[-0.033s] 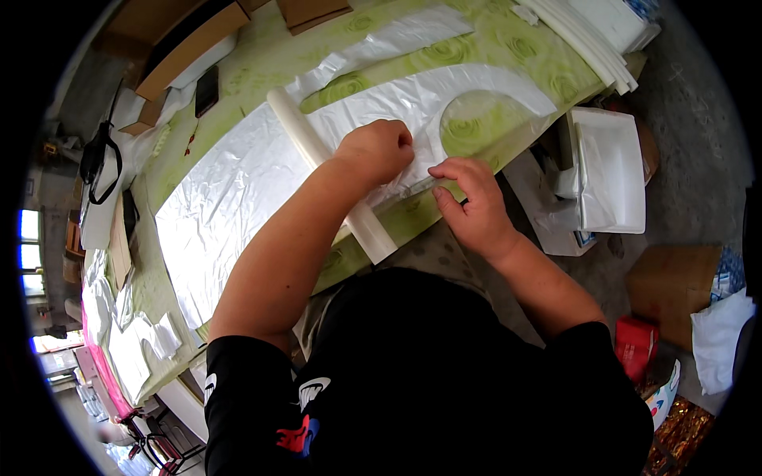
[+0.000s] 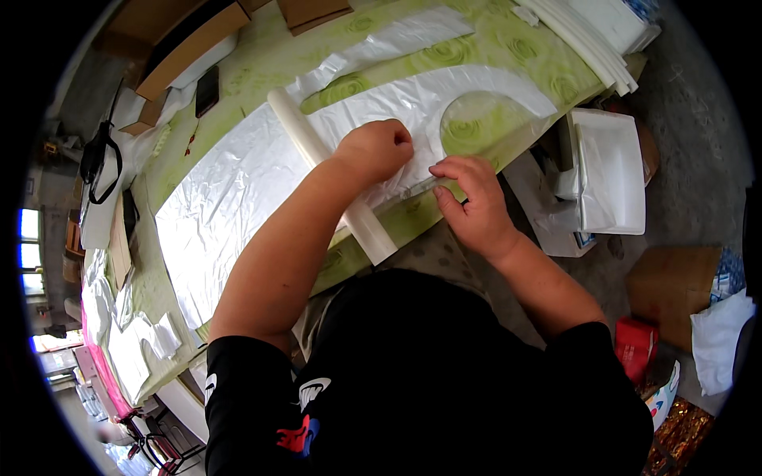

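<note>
A thin, crinkled white plastic sheet (image 2: 230, 190) lies spread over the table, shaped like an apron with long strips and a curved opening at its far right. Across it rests a pale roller-like tube (image 2: 298, 131), passing under my left forearm. My left hand (image 2: 375, 149) is closed in a fist on the sheet, right of the tube; whatever its fingers hold is hidden. At the sheet's near edge is my right hand (image 2: 476, 202), thumb and forefinger apart on either side of that edge, the forefinger tip touching the plastic.
A green rose-patterned cloth (image 2: 444, 53) covers the table. Long white rolls (image 2: 583, 44) lie at the far right, and a dark phone (image 2: 207, 91) at the far left. Beside the table stand a white foam box (image 2: 627, 174) and a cardboard carton (image 2: 667, 289). White plastic pieces (image 2: 131, 349) lie at left.
</note>
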`<state>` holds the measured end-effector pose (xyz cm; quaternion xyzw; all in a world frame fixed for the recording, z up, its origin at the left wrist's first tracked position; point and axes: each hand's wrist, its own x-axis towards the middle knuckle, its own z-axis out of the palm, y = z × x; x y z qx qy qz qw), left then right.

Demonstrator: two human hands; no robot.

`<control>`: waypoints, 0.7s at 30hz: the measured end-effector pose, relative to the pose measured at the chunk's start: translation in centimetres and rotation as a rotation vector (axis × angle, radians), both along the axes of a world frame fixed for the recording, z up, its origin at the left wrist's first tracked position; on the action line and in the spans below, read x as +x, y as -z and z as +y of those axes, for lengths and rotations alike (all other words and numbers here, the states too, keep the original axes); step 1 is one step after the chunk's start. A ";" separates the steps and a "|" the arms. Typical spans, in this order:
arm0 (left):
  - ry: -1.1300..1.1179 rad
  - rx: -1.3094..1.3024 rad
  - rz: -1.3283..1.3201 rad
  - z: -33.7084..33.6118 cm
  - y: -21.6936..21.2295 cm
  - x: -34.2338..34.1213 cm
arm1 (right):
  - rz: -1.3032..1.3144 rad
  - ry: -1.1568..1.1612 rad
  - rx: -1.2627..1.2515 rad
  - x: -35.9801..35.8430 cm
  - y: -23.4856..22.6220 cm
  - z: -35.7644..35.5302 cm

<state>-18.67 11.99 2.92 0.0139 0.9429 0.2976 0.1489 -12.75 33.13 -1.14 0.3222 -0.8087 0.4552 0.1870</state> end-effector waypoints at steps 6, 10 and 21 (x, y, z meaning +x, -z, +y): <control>-0.157 0.401 -0.054 -2.1 1.3 -0.3 | 0.170 -0.079 0.163 -4.3 -0.1 -0.8; -0.136 0.368 -0.112 -1.9 0.1 -0.1 | -0.052 0.232 0.536 -12.0 0.4 -2.5; -0.554 1.186 -0.039 -1.4 -1.6 -1.2 | 0.423 -0.013 0.333 -13.0 1.0 -2.9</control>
